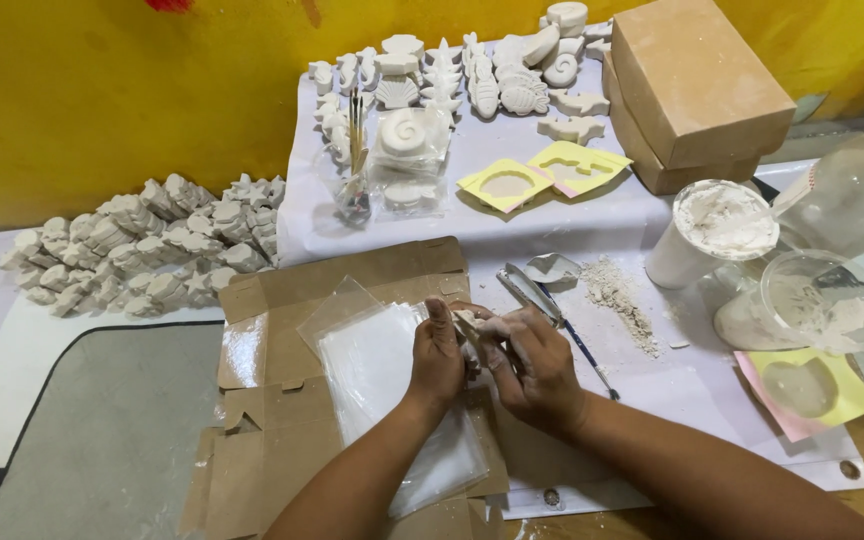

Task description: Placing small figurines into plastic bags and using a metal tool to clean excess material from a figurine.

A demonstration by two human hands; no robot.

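Both hands (487, 362) pinch a plaster piece (469, 325) above flattened cardboard (282, 400).

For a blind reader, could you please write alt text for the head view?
Two bare hands, left hand and right hand, together hold a small white plaster piece above a stack of clear plastic bags on flattened brown cardboard. White plaster sea-creature casts lie heaped behind.

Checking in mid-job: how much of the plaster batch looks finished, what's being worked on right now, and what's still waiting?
Done: a heap of white cast figures at left and rows of shell and fish casts at the back. In hand: the left hand and right hand hold one small white piece over clear plastic bags. Left: the yellow moulds lie empty, and a tub of powder stands open.
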